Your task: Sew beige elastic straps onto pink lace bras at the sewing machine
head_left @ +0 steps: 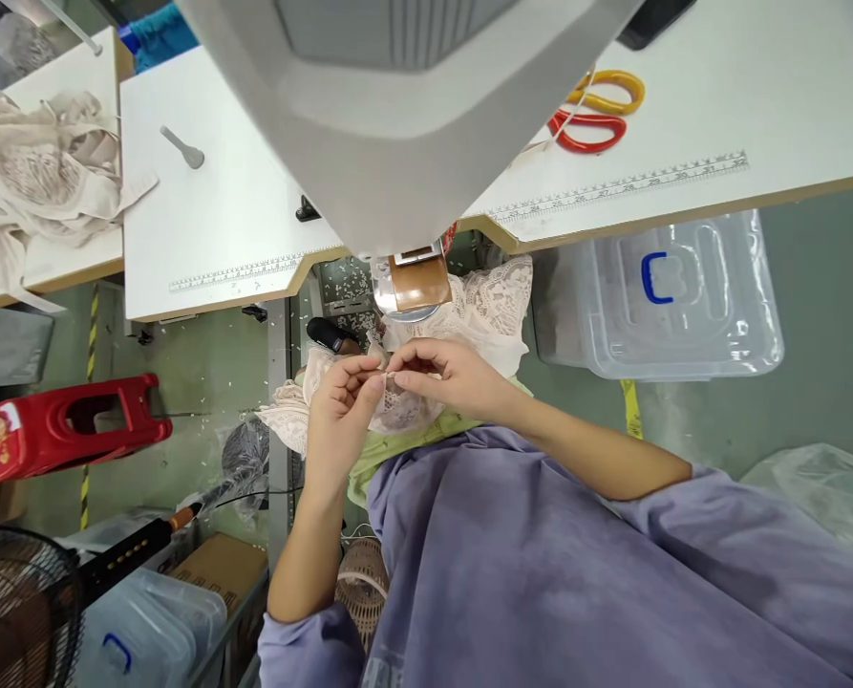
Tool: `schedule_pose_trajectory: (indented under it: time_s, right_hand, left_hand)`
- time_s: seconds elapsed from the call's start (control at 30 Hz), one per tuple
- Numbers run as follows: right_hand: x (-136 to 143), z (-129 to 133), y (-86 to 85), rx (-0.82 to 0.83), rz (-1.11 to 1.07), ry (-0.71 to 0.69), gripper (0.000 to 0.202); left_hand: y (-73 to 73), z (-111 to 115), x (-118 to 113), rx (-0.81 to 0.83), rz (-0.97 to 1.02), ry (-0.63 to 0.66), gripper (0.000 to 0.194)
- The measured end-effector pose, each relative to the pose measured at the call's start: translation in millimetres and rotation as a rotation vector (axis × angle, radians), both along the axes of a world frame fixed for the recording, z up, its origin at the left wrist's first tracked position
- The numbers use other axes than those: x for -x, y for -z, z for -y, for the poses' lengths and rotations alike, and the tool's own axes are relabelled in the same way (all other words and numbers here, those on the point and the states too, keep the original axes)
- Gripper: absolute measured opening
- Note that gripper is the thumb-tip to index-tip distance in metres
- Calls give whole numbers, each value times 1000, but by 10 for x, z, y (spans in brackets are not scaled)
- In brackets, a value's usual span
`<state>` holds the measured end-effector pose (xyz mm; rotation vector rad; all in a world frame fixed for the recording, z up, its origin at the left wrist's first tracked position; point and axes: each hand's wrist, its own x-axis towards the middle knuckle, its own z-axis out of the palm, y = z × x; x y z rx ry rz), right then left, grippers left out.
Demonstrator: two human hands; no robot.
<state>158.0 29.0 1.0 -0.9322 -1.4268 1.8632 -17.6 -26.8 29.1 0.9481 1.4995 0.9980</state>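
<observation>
Pale lace fabric (pixel 494 301) lies bunched over the lap, below the white machine head (pixel 397 143). My left hand (pixel 346 406) pinches an edge of the lace fabric between thumb and fingers. Close beside it, my right hand (pixel 451 375) grips the same edge, the fingertips of both hands nearly touching. Part of the fabric hangs beneath the hands, over a green cloth (pixel 365 468). Just above the hands is a brown plate (pixel 420 285) on the machine.
Scissors (pixel 590 129) with red and yellow handles lie on the white table (pixel 756 86). More pale garments (pixel 39 172) are piled at left. A lidded clear box (pixel 684 296), red stool (pixel 74 425) and fan (pixel 17 612) stand around the seat.
</observation>
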Motion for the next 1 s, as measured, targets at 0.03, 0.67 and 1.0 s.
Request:
schedule_pose_trajectory:
  time_s: [0.03, 0.67, 1.0]
  right_hand:
    - [2, -1, 16, 54, -32, -10, 14]
    - [28, -10, 97, 163, -98, -60, 14]
    - [15, -1, 109, 139, -35, -13, 16]
  left_hand:
    - [4, 3, -3, -1, -3, 0, 19]
    - [-49, 4, -64, -21, -81, -27, 18]
    - [-35, 19, -73, -36, -96, -29, 18]
